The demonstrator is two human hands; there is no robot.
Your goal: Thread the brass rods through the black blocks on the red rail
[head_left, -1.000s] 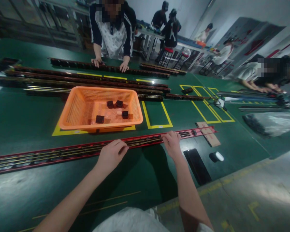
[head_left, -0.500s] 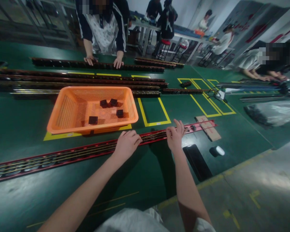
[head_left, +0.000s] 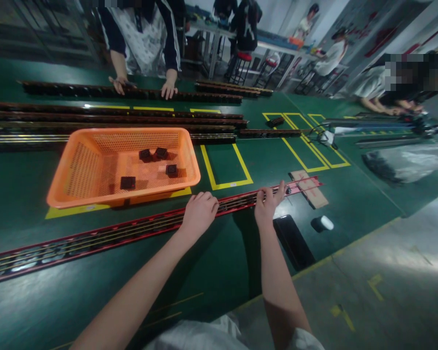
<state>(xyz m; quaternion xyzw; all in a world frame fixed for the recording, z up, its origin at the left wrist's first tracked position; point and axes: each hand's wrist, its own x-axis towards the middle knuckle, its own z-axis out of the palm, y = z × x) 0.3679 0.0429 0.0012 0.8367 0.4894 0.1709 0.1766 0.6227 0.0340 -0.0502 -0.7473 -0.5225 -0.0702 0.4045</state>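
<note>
A long red-edged channel (head_left: 131, 233) lies slantwise across the green table, with thin brass-coloured rods or wires along its inside. My left hand (head_left: 200, 211) is closed over the channel near its middle, fingertips pressed at the rods. Farther right, my right hand (head_left: 267, 205) grips the same channel, thumb and fingers bent about its edges. What the fingertips pinch inside is too small to make out. Past my right hand, the channel's pink end rests over a flat brown cardboard piece (head_left: 312, 190). A small dark part (head_left: 288, 190) sits in that end.
An orange basket (head_left: 54, 194) holding several black blocks stands behind the channel. A black phone (head_left: 294, 241) and a white-and-black small object (head_left: 323, 223) lie at right. Long dark rails (head_left: 149, 116) lie farther back, where a co-worker's hands (head_left: 169, 91) touch one.
My right hand has settled lower onto the channel, its raised fingers now bent down around it. The left hand stays at the channel. The whole view has shifted slightly.
</note>
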